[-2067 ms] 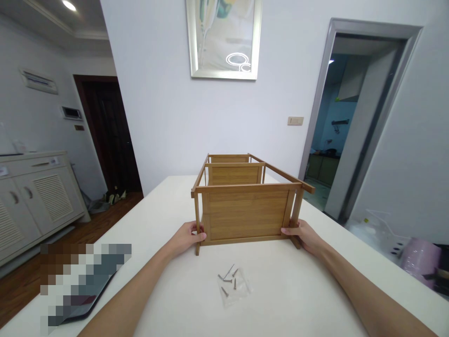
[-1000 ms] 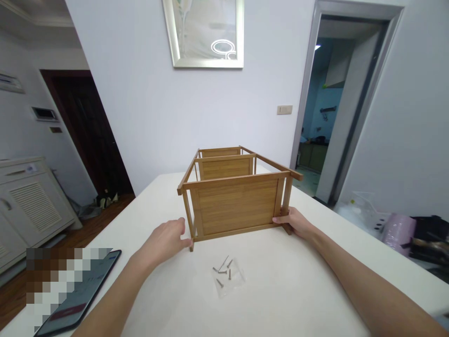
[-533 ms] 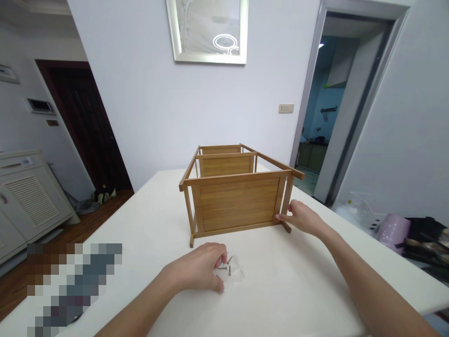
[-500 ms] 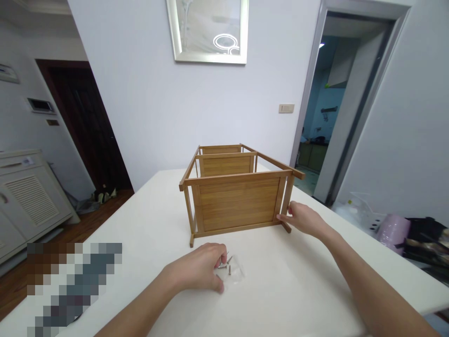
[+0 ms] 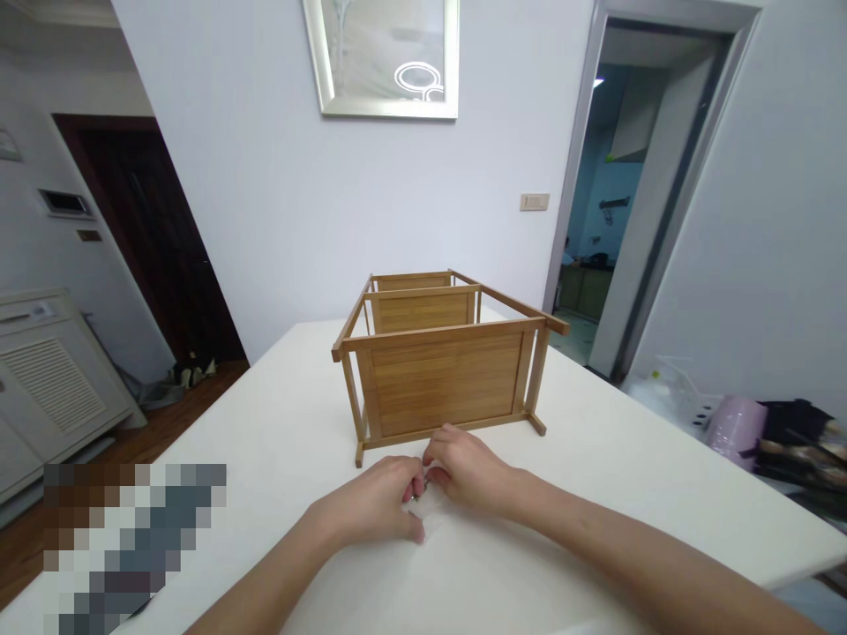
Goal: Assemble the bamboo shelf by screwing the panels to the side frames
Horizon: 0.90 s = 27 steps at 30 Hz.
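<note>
A bamboo shelf frame (image 5: pixel 443 375) lies on its side on the white table (image 5: pixel 595 494), with several slatted panels standing upright. Just in front of it, my left hand (image 5: pixel 380 507) and my right hand (image 5: pixel 463 472) meet over a small clear plastic bag of screws (image 5: pixel 418 496). Both hands have their fingers curled and pinched at the bag, which they mostly cover. Only a glimpse of metal shows between the fingertips. Neither hand touches the frame.
A dark tablet or phone, pixelated, lies at the table's near left corner (image 5: pixel 132 529). A pink object (image 5: pixel 734 423) and dark items sit beyond the table's right edge. A white cabinet (image 5: pixel 46 379) stands at left, an open doorway (image 5: pixel 622 194) behind.
My left hand left the frame's left leg and came down on the screw bag. My right hand then let go of the frame's right leg and joined it at the bag.
</note>
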Tool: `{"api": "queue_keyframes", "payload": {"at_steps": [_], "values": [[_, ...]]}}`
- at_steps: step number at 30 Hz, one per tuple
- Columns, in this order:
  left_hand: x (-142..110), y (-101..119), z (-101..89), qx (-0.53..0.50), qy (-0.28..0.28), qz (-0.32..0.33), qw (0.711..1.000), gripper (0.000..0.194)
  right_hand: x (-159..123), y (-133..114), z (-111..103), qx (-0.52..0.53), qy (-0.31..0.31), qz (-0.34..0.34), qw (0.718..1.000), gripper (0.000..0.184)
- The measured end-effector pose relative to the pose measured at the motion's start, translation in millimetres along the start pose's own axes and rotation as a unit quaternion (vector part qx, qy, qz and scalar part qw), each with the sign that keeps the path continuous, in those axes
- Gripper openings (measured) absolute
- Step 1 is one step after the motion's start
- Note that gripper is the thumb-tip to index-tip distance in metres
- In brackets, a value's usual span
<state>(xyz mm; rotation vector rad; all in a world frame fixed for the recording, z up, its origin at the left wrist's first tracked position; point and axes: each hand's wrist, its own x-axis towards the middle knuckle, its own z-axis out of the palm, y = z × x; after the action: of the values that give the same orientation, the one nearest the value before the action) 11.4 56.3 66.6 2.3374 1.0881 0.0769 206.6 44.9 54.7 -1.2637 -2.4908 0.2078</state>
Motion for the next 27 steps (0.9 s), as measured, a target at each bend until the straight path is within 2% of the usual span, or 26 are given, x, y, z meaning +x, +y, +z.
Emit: {"api": "queue_keyframes", "payload": {"at_steps": [3, 6, 10, 17, 23, 27], "values": [[0.7, -1.6, -0.7, -0.003, 0.004, -0.009, 1.000, 0.034, 0.9, 7.6, 16.5, 0.035, -0.004, -0.020, 0.999, 0.022], [1.8, -2.3, -0.7, -0.001, 0.002, -0.014, 1.000, 0.034, -2.5, 10.7, 24.2, 0.029, 0.011, -0.038, 0.999, 0.020], [3.4, -2.7, 0.2, -0.002, 0.008, -0.020, 1.000, 0.034, -5.9, 9.3, 24.4, -0.031, 0.000, -0.067, 0.997, 0.011], [2.3, 2.0, 0.1, 0.027, 0.017, -0.016, 0.999, 0.030, -6.9, 4.9, 23.1, -0.120, -0.005, -0.111, 0.986, 0.011], [-0.7, 7.1, -0.3, 0.033, 0.017, -0.019, 0.999, 0.026, -8.4, 6.8, 25.6, -0.091, 0.018, -0.092, 0.991, 0.006], [-1.9, 7.3, -0.9, 0.033, 0.016, -0.023, 0.999, 0.025, -9.5, 6.5, 27.4, -0.059, 0.042, -0.061, 0.996, 0.014]]}}
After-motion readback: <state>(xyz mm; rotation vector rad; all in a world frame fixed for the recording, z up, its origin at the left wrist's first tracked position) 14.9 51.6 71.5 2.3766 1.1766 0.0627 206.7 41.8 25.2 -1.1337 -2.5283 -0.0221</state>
